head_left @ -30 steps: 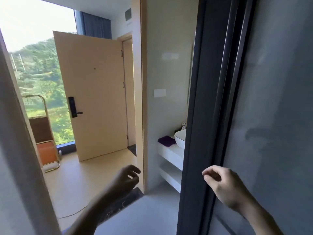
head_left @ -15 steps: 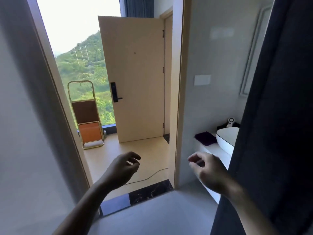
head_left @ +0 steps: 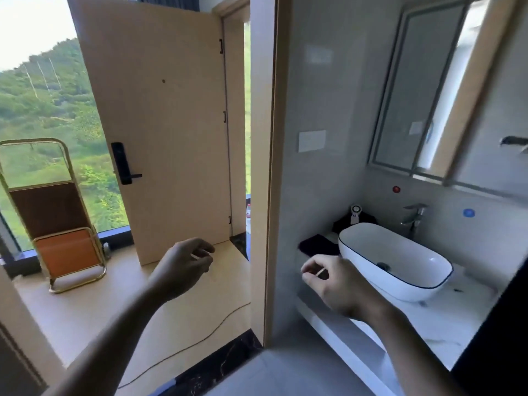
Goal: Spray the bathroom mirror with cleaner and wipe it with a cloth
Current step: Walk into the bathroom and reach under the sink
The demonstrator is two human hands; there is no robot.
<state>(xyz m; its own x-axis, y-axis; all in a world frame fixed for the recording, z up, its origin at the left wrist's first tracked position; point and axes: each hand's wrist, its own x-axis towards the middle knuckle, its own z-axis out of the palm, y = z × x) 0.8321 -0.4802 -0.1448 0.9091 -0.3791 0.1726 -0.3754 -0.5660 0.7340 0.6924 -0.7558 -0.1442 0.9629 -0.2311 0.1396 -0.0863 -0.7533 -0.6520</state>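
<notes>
One mirror point(head_left: 423, 90) newly visible; one cloth point(head_left: 317, 245); left hand point(head_left: 183, 261), right hand point(head_left: 334, 281) loose.

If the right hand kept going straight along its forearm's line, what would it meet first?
The right hand would probably meet the dark cloth on the counter beside the basin; depth is unclear.

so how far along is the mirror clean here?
Done: nothing that shows; the mirror has no visible spray on it. In hand: nothing; the left hand and right hand are empty, loosely curled. A dark cloth lies on the counter beside the basin, untouched. Left: find cleaner (no spray bottle I can identify), spray, wipe.
</notes>
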